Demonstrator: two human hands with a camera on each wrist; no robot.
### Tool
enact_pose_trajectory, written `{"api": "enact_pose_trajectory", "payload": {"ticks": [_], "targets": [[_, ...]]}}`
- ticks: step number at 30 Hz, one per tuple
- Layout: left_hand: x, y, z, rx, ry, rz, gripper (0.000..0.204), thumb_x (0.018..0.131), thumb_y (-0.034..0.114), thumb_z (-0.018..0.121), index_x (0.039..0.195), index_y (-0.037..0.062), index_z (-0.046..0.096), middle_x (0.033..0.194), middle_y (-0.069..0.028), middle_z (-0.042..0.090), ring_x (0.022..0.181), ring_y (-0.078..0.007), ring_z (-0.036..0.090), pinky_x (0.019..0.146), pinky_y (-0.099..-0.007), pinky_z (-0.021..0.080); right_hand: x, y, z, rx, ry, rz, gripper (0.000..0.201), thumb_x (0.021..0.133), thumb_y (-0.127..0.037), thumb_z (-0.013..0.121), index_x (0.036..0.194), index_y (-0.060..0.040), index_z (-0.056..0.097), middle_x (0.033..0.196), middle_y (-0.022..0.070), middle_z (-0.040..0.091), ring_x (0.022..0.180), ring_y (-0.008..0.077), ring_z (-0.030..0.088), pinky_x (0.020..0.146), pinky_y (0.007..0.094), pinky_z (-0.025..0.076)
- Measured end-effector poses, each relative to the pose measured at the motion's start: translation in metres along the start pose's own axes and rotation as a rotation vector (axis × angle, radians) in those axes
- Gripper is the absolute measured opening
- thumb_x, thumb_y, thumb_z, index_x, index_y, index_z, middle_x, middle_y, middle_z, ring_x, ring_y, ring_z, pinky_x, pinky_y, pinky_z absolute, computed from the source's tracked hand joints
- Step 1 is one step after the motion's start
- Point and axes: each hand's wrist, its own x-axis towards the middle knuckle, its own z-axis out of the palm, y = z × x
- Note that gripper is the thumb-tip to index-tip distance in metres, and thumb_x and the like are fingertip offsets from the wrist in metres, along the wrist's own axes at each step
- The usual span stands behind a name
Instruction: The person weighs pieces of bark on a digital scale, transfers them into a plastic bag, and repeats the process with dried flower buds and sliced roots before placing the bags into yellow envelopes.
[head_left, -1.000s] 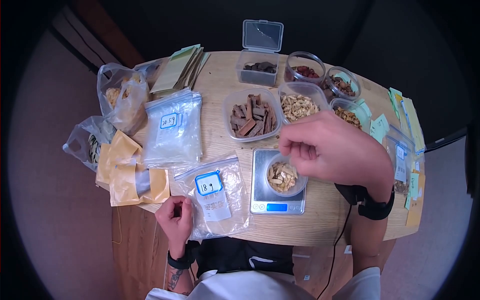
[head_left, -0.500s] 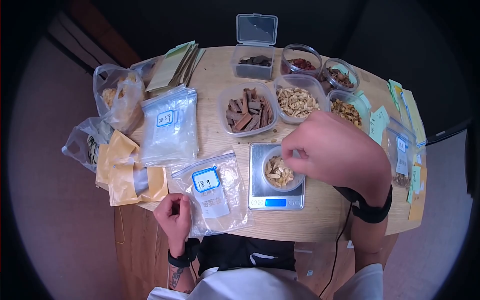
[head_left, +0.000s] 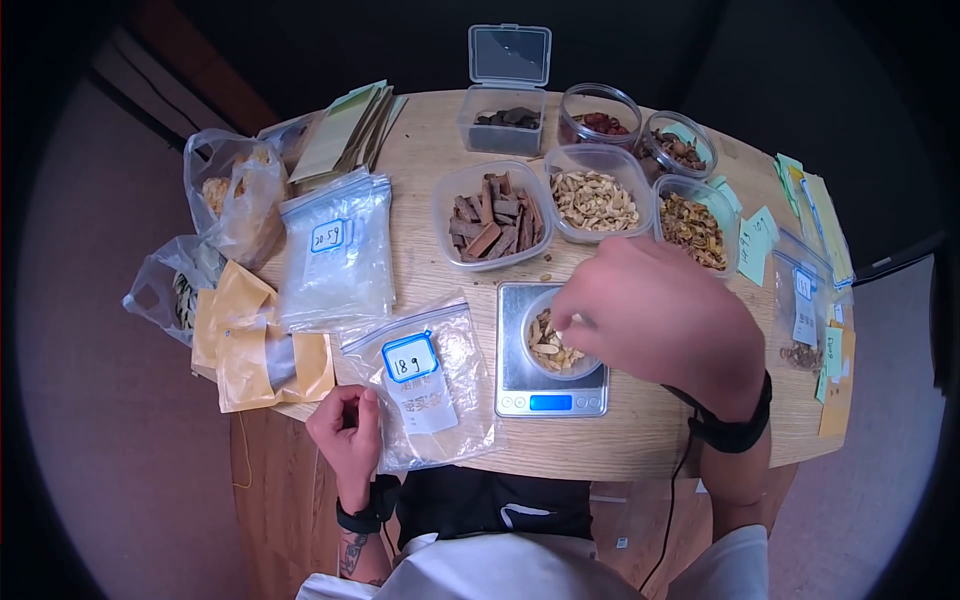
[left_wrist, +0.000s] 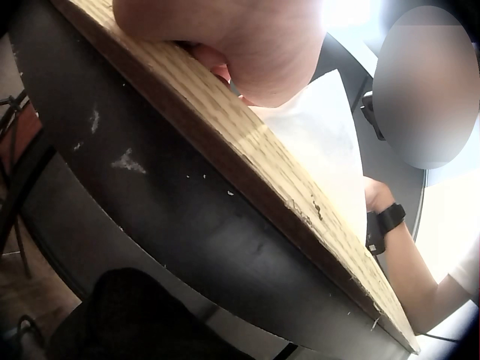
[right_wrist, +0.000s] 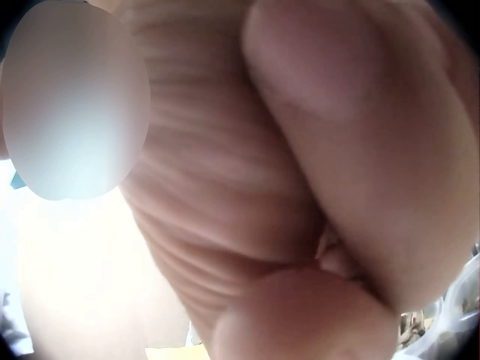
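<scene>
In the head view, a small clear cup [head_left: 552, 362] of pale dried slices [head_left: 548, 345] stands on a silver scale [head_left: 512, 350] with a lit blue display. Over the cup's right side is my right hand [head_left: 655, 315], fingers curled and a pale slice at the fingertips. The right wrist view shows this hand [right_wrist: 322, 172] up close, its fingers bent towards the palm. My left hand [head_left: 345, 430] rests loosely curled at the table's front edge, beside a clear zip bag [head_left: 465, 370] labelled 18 g, holding nothing visible.
Behind the scale stand tubs of bark pieces [head_left: 490, 250], pale slices [head_left: 600, 195] and yellowish pieces [head_left: 690, 228], with more containers farther back. Stacked zip bags [head_left: 340, 270], brown pouches [head_left: 262, 375] and plastic bags [head_left: 240, 200] lie left. Papers and another bag [head_left: 800, 300] are at right.
The head view has shifted a little. My right hand has lowered slightly towards the cup, its fingertips now over the slices. The left hand has kept its place by the bag.
</scene>
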Motion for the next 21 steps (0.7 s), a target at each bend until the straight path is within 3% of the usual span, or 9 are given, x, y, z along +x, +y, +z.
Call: {"api": "enact_pose_trajectory", "payload": {"ticks": [5,8,10,18,21], "targets": [[0.0,0.0,0.001,-0.012,0.009,0.003,0.014,0.088,0.008,0.07,0.081,-0.0034,0.065,0.064,-0.0015,0.061,0.057,-0.0047,0.051,0.055,-0.0207,0.039,-0.004,0.005,0.019,-0.06,0.013,-0.075,0.013,0.077,-0.004,0.063,0.089,-0.0067,0.059,0.088,0.008,0.055,0.086,0.0289,0.055,0.081,0.0373,0.044],[0.0,0.0,0.001,-0.021,0.009,0.0,0.014,0.087,0.008,0.07,0.081,-0.0034,0.065,0.063,-0.0012,0.06,0.057,-0.0045,0.05,0.055,-0.0208,0.039,0.007,-0.002,0.022,-0.032,0.028,-0.015,0.001,0.075,-0.007,0.065,0.074,-0.0065,0.066,0.074,0.0127,0.059,0.076,0.0311,0.061,0.072,0.0402,0.048],[0.0,0.001,0.001,-0.012,0.011,-0.004,0.014,0.087,0.008,0.07,0.081,-0.0034,0.065,0.063,-0.0012,0.06,0.057,-0.0044,0.05,0.055,-0.0209,0.039,0.01,-0.004,0.023,-0.011,0.048,0.004,0.007,0.074,-0.008,0.067,0.068,-0.0059,0.069,0.068,0.0153,0.062,0.073,0.0324,0.064,0.069,0.0415,0.049],[0.0,0.001,0.0,-0.005,0.002,-0.009,0.014,0.087,0.009,0.07,0.081,-0.0034,0.065,0.063,-0.0014,0.06,0.058,-0.0045,0.05,0.055,-0.0212,0.039,0.01,-0.016,0.034,-0.207,0.061,0.011,0.007,0.075,-0.01,0.068,0.071,-0.004,0.068,0.076,0.0145,0.064,0.079,0.0302,0.065,0.072,0.0401,0.048],[0.0,0.002,0.0,0.006,-0.002,-0.005,0.014,0.087,0.008,0.07,0.081,-0.0034,0.065,0.063,-0.0017,0.06,0.058,-0.0046,0.051,0.055,-0.0212,0.04,0.019,-0.024,0.033,-0.277,-0.175,0.125,0.007,0.075,-0.008,0.066,0.069,-0.0049,0.067,0.076,0.0143,0.065,0.079,0.0302,0.064,0.072,0.0402,0.048]]}}
